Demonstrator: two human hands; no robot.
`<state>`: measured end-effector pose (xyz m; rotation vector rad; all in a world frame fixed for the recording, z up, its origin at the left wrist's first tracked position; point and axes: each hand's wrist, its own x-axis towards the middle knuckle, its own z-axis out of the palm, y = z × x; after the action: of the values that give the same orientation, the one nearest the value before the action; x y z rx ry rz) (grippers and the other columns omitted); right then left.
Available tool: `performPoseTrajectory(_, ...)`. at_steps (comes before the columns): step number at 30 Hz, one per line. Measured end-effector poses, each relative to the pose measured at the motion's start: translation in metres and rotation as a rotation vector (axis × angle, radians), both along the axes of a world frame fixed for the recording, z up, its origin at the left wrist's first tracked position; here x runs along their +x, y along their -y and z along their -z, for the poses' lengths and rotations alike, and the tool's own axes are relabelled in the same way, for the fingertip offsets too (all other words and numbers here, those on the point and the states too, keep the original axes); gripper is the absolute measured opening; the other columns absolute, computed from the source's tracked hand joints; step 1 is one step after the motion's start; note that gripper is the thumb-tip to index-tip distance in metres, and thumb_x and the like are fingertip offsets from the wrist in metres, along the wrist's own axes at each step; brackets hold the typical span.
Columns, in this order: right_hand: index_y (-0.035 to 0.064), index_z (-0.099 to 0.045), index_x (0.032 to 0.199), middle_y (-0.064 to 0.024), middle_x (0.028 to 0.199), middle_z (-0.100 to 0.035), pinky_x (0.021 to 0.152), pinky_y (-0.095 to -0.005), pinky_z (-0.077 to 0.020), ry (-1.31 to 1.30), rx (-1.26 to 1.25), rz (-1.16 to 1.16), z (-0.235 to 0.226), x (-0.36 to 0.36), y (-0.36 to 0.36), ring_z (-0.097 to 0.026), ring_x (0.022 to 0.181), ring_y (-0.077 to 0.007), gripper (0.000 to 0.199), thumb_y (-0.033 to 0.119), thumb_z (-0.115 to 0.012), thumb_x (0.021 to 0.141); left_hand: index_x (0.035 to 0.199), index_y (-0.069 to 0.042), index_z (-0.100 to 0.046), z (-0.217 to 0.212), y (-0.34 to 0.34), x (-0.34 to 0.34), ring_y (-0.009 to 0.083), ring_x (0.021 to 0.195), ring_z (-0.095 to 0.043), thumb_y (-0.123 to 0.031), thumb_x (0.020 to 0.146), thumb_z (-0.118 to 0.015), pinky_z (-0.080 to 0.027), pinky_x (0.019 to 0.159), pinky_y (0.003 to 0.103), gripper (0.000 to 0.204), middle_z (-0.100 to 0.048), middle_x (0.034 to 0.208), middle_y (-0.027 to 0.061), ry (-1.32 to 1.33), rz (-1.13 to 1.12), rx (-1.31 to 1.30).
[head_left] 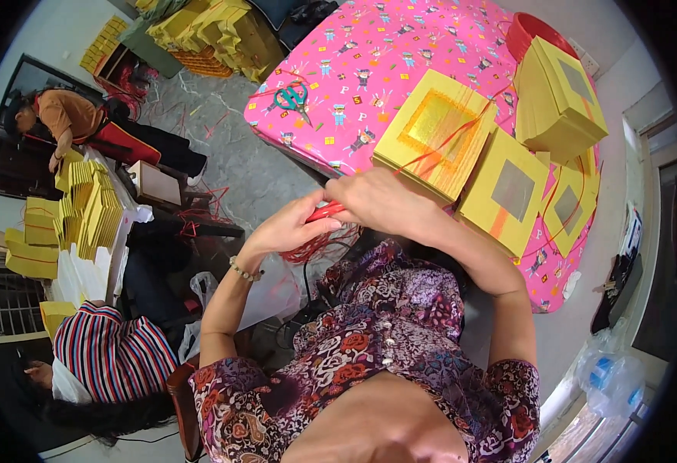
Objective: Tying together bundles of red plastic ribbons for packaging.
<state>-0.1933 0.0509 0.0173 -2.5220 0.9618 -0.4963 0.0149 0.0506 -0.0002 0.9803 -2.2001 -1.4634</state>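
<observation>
My left hand (288, 225) and my right hand (381, 202) meet just off the near edge of the pink patterned table (400, 46). Both pinch a thin red string (328, 211). The string runs up from my right hand across a stack of yellow paper sheets with a gold square (435, 131) lying on the table. A tangle of red string (315, 248) hangs below my hands.
More yellow stacks with silver squares (508, 193) and a tall yellow pile (562, 96) sit to the right. Green-handled scissors (292, 96) lie at the table's left part, a red bowl (535, 31) at its far end. Two other people sit among yellow stacks (91, 212) on the left.
</observation>
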Motion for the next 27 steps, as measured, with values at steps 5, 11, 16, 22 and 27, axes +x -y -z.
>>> performPoseTrajectory(5,0.0022,-0.051,0.089,-0.0161,0.079,-0.059,0.063,-0.0449,-0.0457,0.033,-0.174,0.193,-0.014,-0.049,0.016,-0.060,0.076,-0.0358,0.025,0.023,-0.063,0.082,0.092,0.000,-0.057,-0.012,0.005,0.024,0.0087,0.063,-0.043,-0.028,0.096,-0.051,-0.038,0.056,0.026,0.029,-0.043,0.066,-0.0017,0.049,-0.155,0.083)
performPoseTrajectory(11,0.0020,-0.059,0.090,-0.0153,0.079,-0.058,0.063,-0.0433,-0.0467,0.374,-0.140,0.411,-0.013,-0.033,0.021,-0.060,0.074,-0.0344,0.016,0.018,-0.056,0.089,0.089,-0.007,-0.056,0.003,-0.002,0.008,0.0006,0.049,-0.029,-0.033,0.099,-0.043,-0.020,0.043,0.020,0.031,-0.035,0.059,-0.0101,-0.433,-0.562,0.220)
performPoseTrajectory(16,0.0018,-0.061,0.100,-0.0153,0.081,-0.056,0.061,-0.0409,-0.0457,0.605,-0.006,0.417,-0.006,0.018,0.008,-0.059,0.074,-0.0346,0.018,0.016,-0.053,0.092,0.094,-0.005,-0.055,0.002,0.006,-0.038,0.0007,0.048,-0.027,-0.034,0.101,-0.041,-0.020,0.043,0.019,0.033,-0.032,0.058,-0.0088,-0.710,-0.712,0.050)
performPoseTrajectory(22,-0.0003,-0.060,0.101,-0.0164,0.085,-0.056,0.060,-0.0417,-0.0452,0.668,0.017,0.470,0.000,0.039,0.001,-0.059,0.073,-0.0347,0.018,0.014,-0.052,0.092,0.100,-0.005,-0.059,0.007,0.014,-0.055,0.0002,0.051,-0.029,-0.036,0.100,-0.040,-0.022,0.046,0.019,0.036,-0.035,0.060,-0.0102,-0.754,-0.818,-0.098)
performPoseTrajectory(27,-0.0012,-0.059,0.113,-0.0175,0.095,-0.060,0.067,-0.0373,-0.0481,0.740,0.066,0.477,0.009,0.045,0.000,-0.063,0.081,-0.0319,0.025,0.009,-0.051,0.091,0.099,-0.007,-0.062,0.012,0.012,-0.070,0.0004,0.062,-0.039,-0.034,0.100,-0.042,-0.031,0.053,0.019,0.033,-0.046,0.071,-0.0087,-0.805,-0.911,-0.108)
